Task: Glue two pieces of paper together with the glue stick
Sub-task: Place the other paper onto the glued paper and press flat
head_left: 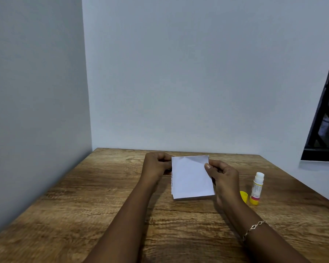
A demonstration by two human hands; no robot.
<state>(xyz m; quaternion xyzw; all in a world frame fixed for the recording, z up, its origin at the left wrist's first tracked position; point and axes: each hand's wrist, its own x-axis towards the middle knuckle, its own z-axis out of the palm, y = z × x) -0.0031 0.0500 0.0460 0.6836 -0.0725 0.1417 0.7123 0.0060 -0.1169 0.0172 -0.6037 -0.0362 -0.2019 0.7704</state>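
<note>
glue stick (257, 187) label print too small to read, no other text

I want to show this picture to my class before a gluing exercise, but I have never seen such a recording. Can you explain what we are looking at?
There is no machine here. A person works with bare hands, and the single picture comes from a camera worn on the head, looking forward and down. That is why the left hand and right hand enter from the bottom. Both pinch white paper near its upper edge, over a wooden table. To the right a glue stick stands upright with its top off. Its yellow cap lies beside it. A bracelet sits on the right wrist.
</note>
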